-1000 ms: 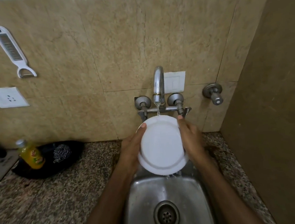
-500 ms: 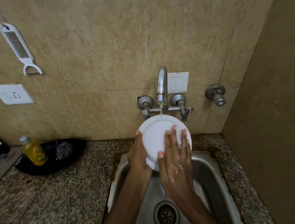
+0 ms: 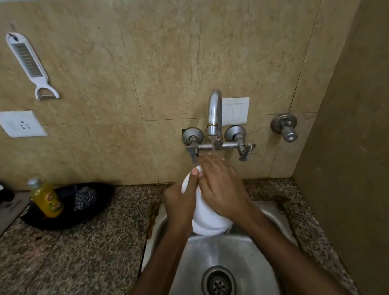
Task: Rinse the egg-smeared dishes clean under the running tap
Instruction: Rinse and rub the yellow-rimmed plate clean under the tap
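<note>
Here my left hand (image 3: pixel 181 202) grips the white plate (image 3: pixel 206 218) by its left edge, thumb up on the rim, holding it tilted over the sink (image 3: pixel 222 252) under the tap (image 3: pixel 214 113). My right hand (image 3: pixel 222 187) lies flat and open on the plate's face, fingers spread toward the thin stream falling on them. A yellow bottle (image 3: pixel 46 198) stands well off to the left on the counter (image 3: pixel 70 262).
</note>
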